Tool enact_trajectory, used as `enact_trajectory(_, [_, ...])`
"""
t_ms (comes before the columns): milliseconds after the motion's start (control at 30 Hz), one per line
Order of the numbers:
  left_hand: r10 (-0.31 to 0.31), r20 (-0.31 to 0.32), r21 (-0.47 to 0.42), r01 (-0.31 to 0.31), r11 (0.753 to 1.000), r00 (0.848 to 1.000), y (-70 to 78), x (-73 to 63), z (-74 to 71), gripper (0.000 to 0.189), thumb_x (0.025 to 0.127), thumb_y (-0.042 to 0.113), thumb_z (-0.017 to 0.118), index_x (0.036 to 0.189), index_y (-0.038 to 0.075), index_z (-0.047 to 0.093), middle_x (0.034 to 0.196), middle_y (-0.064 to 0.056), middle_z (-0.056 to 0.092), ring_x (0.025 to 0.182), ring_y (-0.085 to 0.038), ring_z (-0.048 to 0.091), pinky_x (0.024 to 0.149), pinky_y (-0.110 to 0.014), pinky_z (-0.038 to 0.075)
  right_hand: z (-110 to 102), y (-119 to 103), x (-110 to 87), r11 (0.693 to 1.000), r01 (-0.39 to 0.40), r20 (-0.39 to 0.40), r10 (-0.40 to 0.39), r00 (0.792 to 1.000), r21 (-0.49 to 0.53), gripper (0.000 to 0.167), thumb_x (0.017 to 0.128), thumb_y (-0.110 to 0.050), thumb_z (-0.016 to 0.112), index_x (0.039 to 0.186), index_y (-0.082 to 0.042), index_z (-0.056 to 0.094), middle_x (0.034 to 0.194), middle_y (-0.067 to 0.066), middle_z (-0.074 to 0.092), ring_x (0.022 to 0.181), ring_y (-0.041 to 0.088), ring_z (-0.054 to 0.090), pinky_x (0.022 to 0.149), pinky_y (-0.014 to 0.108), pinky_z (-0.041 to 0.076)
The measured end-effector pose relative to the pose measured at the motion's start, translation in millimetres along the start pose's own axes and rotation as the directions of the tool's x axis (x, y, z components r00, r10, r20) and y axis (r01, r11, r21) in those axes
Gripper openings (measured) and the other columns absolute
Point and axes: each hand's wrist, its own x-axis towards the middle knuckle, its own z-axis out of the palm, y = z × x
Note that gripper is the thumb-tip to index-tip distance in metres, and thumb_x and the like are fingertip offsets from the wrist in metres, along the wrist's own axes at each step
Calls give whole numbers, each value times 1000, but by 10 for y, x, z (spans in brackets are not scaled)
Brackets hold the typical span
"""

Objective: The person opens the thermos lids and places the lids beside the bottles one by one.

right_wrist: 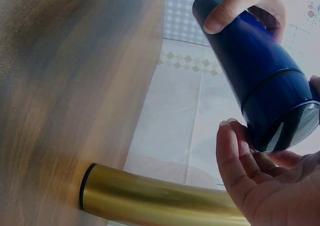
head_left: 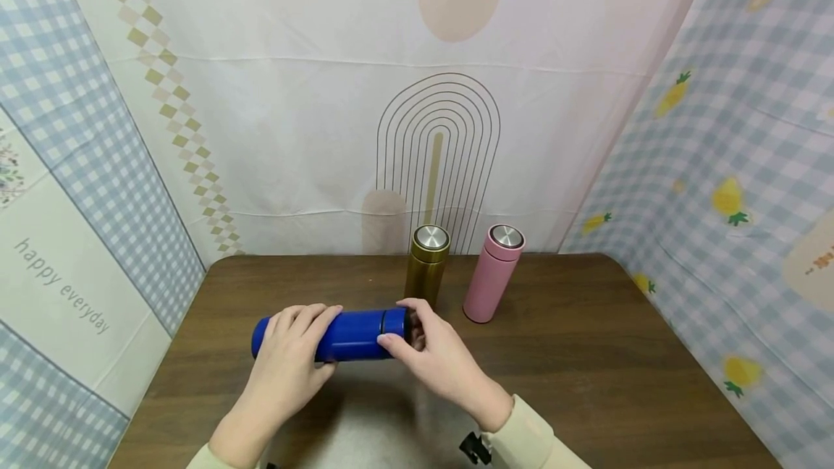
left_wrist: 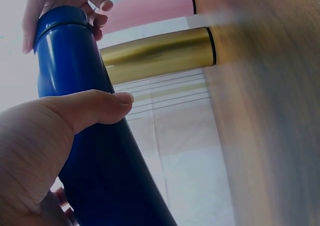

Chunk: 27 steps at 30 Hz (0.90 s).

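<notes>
A blue thermos bottle [head_left: 355, 335] lies sideways in the air above the table, its lid end to the right. My left hand [head_left: 287, 357] grips its body near the base; in the left wrist view the thumb [left_wrist: 95, 108] lies across the side. At the lid [right_wrist: 280, 108], my right hand [head_left: 443, 357] has its thumb in front and its index finger over the top, with the other fingers around the lid's end. Just behind the right hand stands a gold thermos bottle [head_left: 426, 273], upright, its lower part partly hidden by that hand.
To the right of the gold bottle, a pink thermos bottle [head_left: 494, 277] stands upright with a silver-topped lid. Both are on a brown wooden table [head_left: 586, 353]. A patterned white cloth [head_left: 293, 129] hangs behind the table, with blue checked cloth [head_left: 704, 136] at the sides.
</notes>
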Motion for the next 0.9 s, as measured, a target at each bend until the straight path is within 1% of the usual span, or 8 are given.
enact_trajectory(100, [0,-10,-1,0,1000,1000,-3,8,-8,78,55,22,89,126,12,60,115,-10,60,105,-34,51,95,-55,37,-2,-3,-2,999,1,9,-1,1000,48,63,82,-60,65,134,-32,43,97,-5,57,76,10,58,66,28,52])
enact_trajectory(200, [1,-19,-7,-2,1000,1000,-6,11,-6,78,55,22,89,126,11,61,115,-10,61,105,-34,52,93,-55,37,-4,-9,-9,998,21,-1,-21,1000,52,68,80,-59,68,137,-33,40,106,-5,57,82,10,60,71,29,53])
enact_trajectory(300, [-1,-24,-17,1,1000,1000,-8,5,5,78,54,23,90,125,11,61,114,-9,61,104,-34,52,92,-55,38,0,-10,-11,996,87,-27,-87,996,15,71,79,-58,70,138,-33,39,113,-7,57,90,8,59,78,30,53])
enact_trajectory(433, [-12,-20,-29,11,1000,1000,-6,-10,16,79,53,23,90,125,11,61,113,-9,61,104,-34,53,92,-55,38,1,-1,-4,981,195,-41,-196,980,-25,72,81,-53,71,141,-30,38,122,-5,54,98,9,57,86,31,51])
enact_trajectory(533, [-16,-14,-32,15,999,1000,-4,-15,15,79,53,23,90,125,10,61,114,-10,60,105,-33,52,93,-55,37,1,0,-4,974,225,-31,-226,974,-28,73,83,-51,71,143,-30,35,126,-5,50,102,9,55,88,30,50])
enact_trajectory(600, [-16,-12,-32,15,999,1000,-1,-15,13,79,53,23,90,125,10,60,114,-10,60,105,-33,52,93,-55,37,-1,-3,-3,976,216,-29,-216,976,-28,74,83,-51,70,143,-31,34,127,-6,49,105,9,54,88,30,50])
enact_trajectory(700, [-13,-8,-32,13,999,1000,1,-15,7,79,54,23,90,126,11,60,114,-10,60,106,-33,52,93,-55,37,0,-14,-4,989,145,-51,-146,988,-25,72,83,-54,69,143,-31,35,124,-7,51,104,8,54,87,30,50])
enact_trajectory(900, [-6,0,-31,6,999,1000,3,-21,-1,79,55,22,90,127,11,59,115,-10,59,107,-33,51,95,-54,36,8,-35,-6,996,-31,-93,23,995,-83,65,86,-63,58,136,-24,43,98,-6,58,83,7,58,74,29,50])
